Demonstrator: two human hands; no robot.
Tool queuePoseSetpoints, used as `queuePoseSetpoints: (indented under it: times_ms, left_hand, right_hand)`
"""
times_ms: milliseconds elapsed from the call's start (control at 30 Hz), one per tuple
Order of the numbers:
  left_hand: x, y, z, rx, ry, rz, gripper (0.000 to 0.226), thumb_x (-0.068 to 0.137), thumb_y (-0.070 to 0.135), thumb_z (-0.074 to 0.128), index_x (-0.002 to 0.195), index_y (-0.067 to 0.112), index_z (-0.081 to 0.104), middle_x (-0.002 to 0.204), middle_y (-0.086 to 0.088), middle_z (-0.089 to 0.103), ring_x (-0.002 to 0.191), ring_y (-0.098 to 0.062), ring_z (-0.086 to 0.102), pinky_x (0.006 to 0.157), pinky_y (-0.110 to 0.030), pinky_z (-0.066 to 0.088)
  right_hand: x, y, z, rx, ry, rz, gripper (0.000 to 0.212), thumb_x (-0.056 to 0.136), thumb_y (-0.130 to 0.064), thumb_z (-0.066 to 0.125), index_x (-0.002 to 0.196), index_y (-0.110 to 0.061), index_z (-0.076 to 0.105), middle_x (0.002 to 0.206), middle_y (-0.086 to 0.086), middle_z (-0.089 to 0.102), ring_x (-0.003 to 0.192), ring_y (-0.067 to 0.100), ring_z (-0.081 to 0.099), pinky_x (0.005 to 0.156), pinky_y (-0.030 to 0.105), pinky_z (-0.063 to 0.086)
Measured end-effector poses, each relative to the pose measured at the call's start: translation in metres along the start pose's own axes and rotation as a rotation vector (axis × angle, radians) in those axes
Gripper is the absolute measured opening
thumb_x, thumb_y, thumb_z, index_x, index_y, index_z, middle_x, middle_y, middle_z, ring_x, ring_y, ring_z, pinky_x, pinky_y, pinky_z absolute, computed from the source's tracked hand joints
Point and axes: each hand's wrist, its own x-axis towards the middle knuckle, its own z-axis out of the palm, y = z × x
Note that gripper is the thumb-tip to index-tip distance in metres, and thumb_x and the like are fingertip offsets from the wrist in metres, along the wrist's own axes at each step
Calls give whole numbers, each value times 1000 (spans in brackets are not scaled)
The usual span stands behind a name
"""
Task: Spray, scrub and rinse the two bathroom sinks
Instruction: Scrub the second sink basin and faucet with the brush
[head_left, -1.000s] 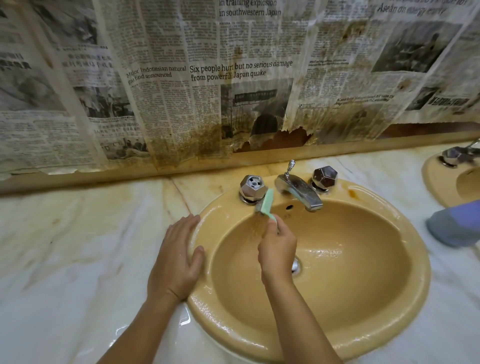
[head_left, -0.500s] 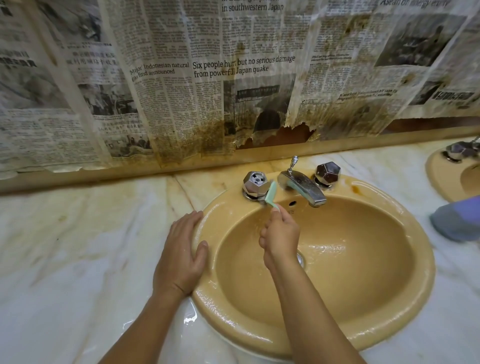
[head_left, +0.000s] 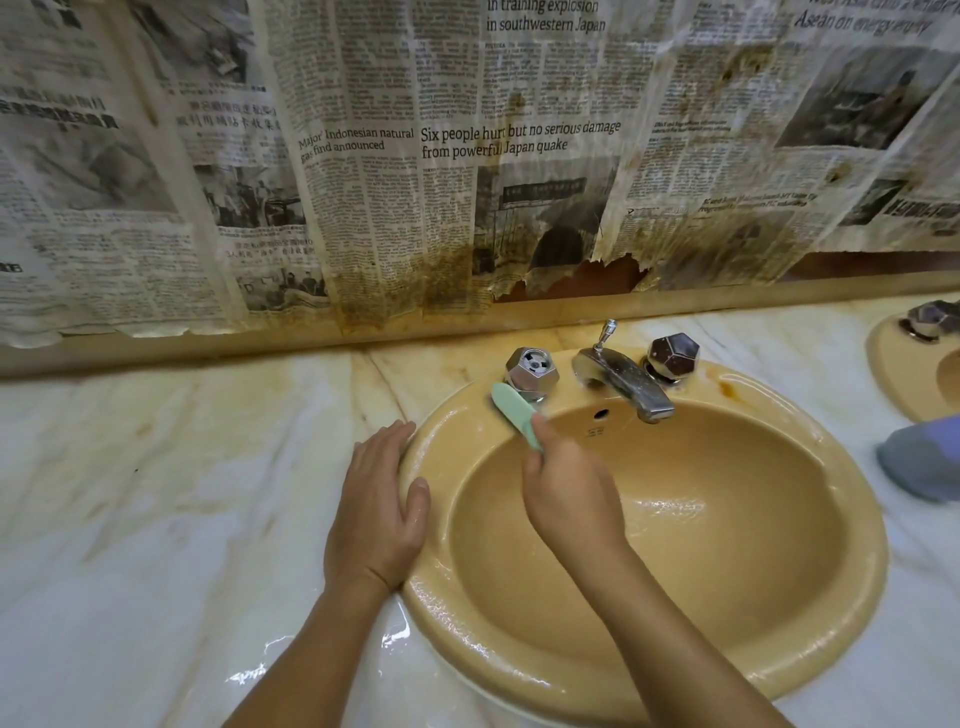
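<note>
The counter (head_left: 156, 519) of pale marble is being seen carrying a tan sink (head_left: 779, 649), wet and glossy along its rim, with a second sink (head_left: 904, 364) just showing at the right edge. Stained newspaper (head_left: 363, 182) is being seen hung over the wall behind.

Change noted against a second ago: the green scrubber (head_left: 514, 413) is being swung leftward, from standing nearly upright between the left tap handle (head_left: 531, 371) and the spout (head_left: 623, 382) to lying tilted across the back rim, its tip now touching or just beside the base of that handle. The scrubbing is thus being carried from the inner back wall up onto the rim round the fittings.

The right hand (head_left: 569, 493) is being kept in a clenched grip on the lower end of the scrubber. The left hand (head_left: 379, 509) is being rested flat, fingers straight, on the left rim, unchanged in place, its grip released.

Judgement: the scrub step on the first sink is being worked through; a brown stain (head_left: 730, 388) by the right tap handle (head_left: 672, 354) is yet to be reached, no water is being run, and the second sink is being left for later.
</note>
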Motion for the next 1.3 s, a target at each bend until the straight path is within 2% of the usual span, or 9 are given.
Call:
queuePoseSetpoints:
  times_ms: [133,300,433,633,800,1033,1133,1233,1300]
  left_hand:
    - [1,-1,0,11,11,0,62,85,38,39,142,13,47,142,-2,50,136,-19,40,115,-53,33]
    - [2,-1,1,7,2,-14,63,85,38,38,143,14,47,143,-2,50,138,-20,40,121,-44,21]
    - [1,-3,2,8,3,-11,63,85,37,39,143,13,46,144,-2,49,138,-19,39,118,-51,28]
    - [2,-2,1,17,1,-15,62,85,37,39,143,15,45,145,-1,49,139,-19,39,118,-50,28]
    - [1,-3,1,16,4,-15,61,86,38,39,143,16,46,144,0,48,138,-16,37,114,-53,34]
    - [2,-2,0,20,6,-20,61,87,39,38,143,17,46,145,1,49,139,-13,35,117,-50,30]
    - [2,-2,1,16,15,-22,61,87,39,38,143,17,47,145,1,49,138,-11,34,118,-51,29]
    - [3,-2,2,16,13,-16,61,88,40,38,143,16,47,144,0,50,137,-12,35,118,-51,30]
    - [2,-1,2,20,9,-23,62,88,41,36,144,17,47,145,0,49,138,-11,34,122,-44,23]
  right_hand:
    - [19,-26,17,52,-4,13,49,99,-14,37,146,-25,42,104,14,66,96,38,62,74,40,51]
    - [2,-20,30,107,45,17,49,100,-18,39,149,-23,38,98,16,67,96,38,61,65,35,35]
    - [30,-47,38,158,56,48,40,100,-14,37,139,-16,45,102,16,63,95,39,61,68,37,46]
    - [4,-35,44,122,99,37,49,100,-14,38,149,-14,36,98,17,66,95,38,62,64,33,38]
    - [38,-54,45,168,78,91,40,99,-12,37,139,-10,45,108,16,63,99,38,61,67,33,39]
    - [-12,-3,18,160,121,26,43,100,-21,44,142,-24,51,90,13,69,82,35,63,60,33,37]
    - [-19,23,0,294,176,63,37,97,-20,48,130,-25,64,68,-1,65,61,24,59,53,33,42]
    - [-1,35,-7,508,155,182,31,98,-15,46,103,-28,74,43,-12,43,46,13,40,47,28,30]
    - [21,31,-10,626,146,258,36,98,-12,45,78,-30,68,37,-13,33,47,15,31,50,27,24]
